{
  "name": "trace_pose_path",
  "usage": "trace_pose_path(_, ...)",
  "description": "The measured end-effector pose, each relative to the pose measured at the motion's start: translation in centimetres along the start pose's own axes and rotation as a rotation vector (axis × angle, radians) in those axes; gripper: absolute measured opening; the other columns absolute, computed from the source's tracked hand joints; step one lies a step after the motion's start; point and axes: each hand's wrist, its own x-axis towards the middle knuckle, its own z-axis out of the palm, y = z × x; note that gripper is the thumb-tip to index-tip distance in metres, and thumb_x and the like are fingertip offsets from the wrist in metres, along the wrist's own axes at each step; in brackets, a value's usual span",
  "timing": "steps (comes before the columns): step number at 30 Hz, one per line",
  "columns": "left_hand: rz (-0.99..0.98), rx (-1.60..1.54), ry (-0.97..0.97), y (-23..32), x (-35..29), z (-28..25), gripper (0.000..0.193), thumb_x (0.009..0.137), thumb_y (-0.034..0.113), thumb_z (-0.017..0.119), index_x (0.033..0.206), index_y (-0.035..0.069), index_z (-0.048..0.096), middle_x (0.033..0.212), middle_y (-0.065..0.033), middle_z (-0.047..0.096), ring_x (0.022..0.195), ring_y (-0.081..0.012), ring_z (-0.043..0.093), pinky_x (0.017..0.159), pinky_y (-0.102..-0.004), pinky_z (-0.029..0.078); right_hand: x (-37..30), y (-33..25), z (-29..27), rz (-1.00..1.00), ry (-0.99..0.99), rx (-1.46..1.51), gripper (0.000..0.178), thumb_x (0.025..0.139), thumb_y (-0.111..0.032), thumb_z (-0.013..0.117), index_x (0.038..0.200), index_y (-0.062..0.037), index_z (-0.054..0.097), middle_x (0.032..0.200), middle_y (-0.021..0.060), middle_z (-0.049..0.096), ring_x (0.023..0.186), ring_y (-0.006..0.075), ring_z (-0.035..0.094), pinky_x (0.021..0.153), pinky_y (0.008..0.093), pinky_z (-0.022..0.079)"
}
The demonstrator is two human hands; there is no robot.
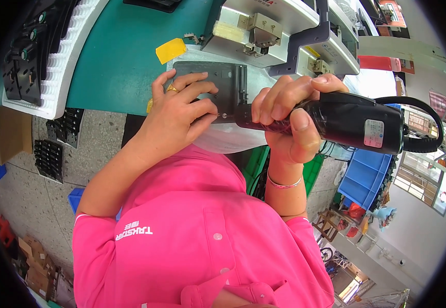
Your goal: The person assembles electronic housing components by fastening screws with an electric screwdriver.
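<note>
Fingers (272, 104) of right hand (301, 137) are clasping black cylindrical plastic electric screwdriver (343, 119), aimed nine o'clock; spread left hand (179, 110) is steadying flat black panel (202, 68); likely fastening, next needing alignment.

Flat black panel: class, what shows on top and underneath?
The left hand lies over the panel, covering part of it. Pale sheeting shows past its edge; anything directly beneath is hidden.

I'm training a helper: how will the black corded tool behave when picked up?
The black corded tool in the right hand is probably stiff, given its hard, shiny surface. It may feel heavier toward its thicker end. Its rounded body might roll, though the looped cord could check that.
</note>
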Motion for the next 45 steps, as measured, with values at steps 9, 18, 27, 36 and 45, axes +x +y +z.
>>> trace_pose_path(9,-0.037,-0.009,0.001,0.3,-0.2,0.1,0.007,0.078,0.014,0.07,0.08,0.013,0.064,0.116,-0.0007,0.062,0.128,-0.0214,0.048,0.109,-0.0487,0.019,0.2,-1.5,-1.5,-0.08,0.01,-0.018,0.048,0.086,-0.01,0.068,0.123,-0.006,0.037,0.066,0.0105,0.053,0.054,0.0211,0.05,0.048,0.0356,0.05)
trace_pose_path(18,0.054,0.012,0.08,1.4,0.4,0.5,0.018,0.074,0.018,0.074,0.091,0.017,0.069,0.113,-0.0026,0.059,0.118,-0.023,0.051,0.108,-0.0489,0.021,0.1,-1.9,-3.2,-0.12,0.071,-0.053,0.043,0.088,-0.007,0.062,0.124,-0.0084,0.038,0.07,0.01,0.051,0.055,0.0212,0.051,0.05,0.0372,0.05)
trace_pose_path(27,0.154,0.17,0.155,2.1,0.9,2.7,0.032,0.068,0.023,0.077,0.1,0.026,0.073,0.111,-0.001,0.056,0.108,-0.0194,0.051,0.107,-0.0487,0.02,0.3,-0.9,-2.8,-0.097,0.084,-0.054,0.041,0.086,-0.001,0.06,0.12,-0.006,0.037,0.07,0.0086,0.052,0.056,0.0192,0.051,0.051,0.0362,0.052)
trace_pose_path(36,0.151,0.18,0.185,2.1,1.1,2.7,0.028,0.069,0.023,0.076,0.096,0.027,0.074,0.108,-0.0002,0.058,0.107,-0.0197,0.053,0.106,-0.0492,0.021,0.3,-0.3,-2.6,-0.093,0.093,-0.079,0.042,0.086,-0.002,0.063,0.12,-0.0051,0.037,0.068,0.0081,0.054,0.054,0.0168,0.052,0.051,0.0332,0.051)
trace_pose_path(45,0.158,0.154,0.177,2.2,1.7,2.7,0.021,0.069,0.024,0.078,0.09,0.024,0.074,0.092,0.0022,0.057,0.095,-0.0175,0.054,0.101,-0.049,0.025,0.6,0.2,-2.2,-0.076,0.024,-0.224,0.045,0.082,0.005,0.063,0.116,-0.005,0.035,0.069,0.0088,0.054,0.055,0.0168,0.053,0.053,0.0308,0.051)
